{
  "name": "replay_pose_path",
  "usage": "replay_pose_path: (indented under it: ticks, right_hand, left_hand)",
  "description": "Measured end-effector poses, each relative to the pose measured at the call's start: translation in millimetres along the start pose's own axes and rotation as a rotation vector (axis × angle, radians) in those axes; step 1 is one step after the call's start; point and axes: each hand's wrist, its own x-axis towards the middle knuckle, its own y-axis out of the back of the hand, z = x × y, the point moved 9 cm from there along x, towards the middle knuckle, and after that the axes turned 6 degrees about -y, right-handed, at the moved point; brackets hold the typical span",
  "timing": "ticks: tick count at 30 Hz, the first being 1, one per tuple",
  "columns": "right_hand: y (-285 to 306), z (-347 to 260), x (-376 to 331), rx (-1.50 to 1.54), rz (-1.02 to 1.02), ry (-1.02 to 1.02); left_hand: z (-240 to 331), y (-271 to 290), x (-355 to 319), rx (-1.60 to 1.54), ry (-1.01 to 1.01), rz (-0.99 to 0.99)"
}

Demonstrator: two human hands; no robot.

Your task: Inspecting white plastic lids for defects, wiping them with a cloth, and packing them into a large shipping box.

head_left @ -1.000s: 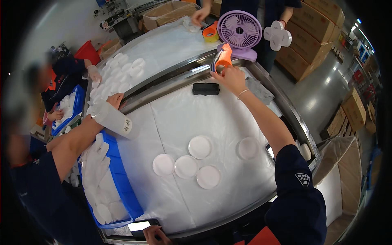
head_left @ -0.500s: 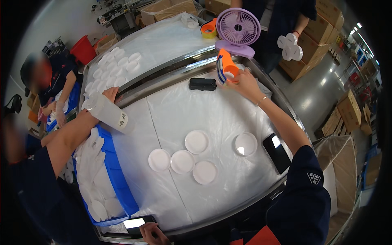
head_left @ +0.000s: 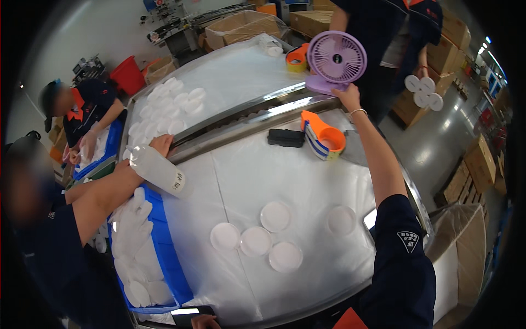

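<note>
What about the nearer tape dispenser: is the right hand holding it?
No, the right hand is at the purple fan, while the nearer tape dispenser lies apart on the table.

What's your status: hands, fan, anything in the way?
Right hand at base of purple fan, grip unclear. Left hand beside phone, partly cut off. Tape dispenser nearby, clear of fan.

The fisheye camera rides on the person's head, looking down and forward over the desk (head_left: 257, 170) close below, the floor (head_left: 419, 151) curving away frame right.
</note>
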Motion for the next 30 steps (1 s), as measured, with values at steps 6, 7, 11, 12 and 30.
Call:
replay_pose_path:
  ticks: [6,7,11,12,30]
  right_hand:
    - [-27,50,34,0.105,-0.082,-0.244]
    - [-33,57,41,0.125,-0.146,-0.276]
    - [-49,60,58,0.544,-0.300,-0.254]
    - [-47,61,58,0.623,-0.318,-0.255]
    - [-20,62,29,0.615,-0.369,-0.161]
  left_hand:
    - [-8,-3,1,0.001,0.037,-0.042]
    - [-10,-5,1,-0.002,0.042,-0.054]
    - [-20,-8,-3,-0.022,0.057,-0.078]
    - [-22,-8,-5,-0.029,0.063,-0.086]
    - [17,-14,21,0.005,-0.017,-0.093]
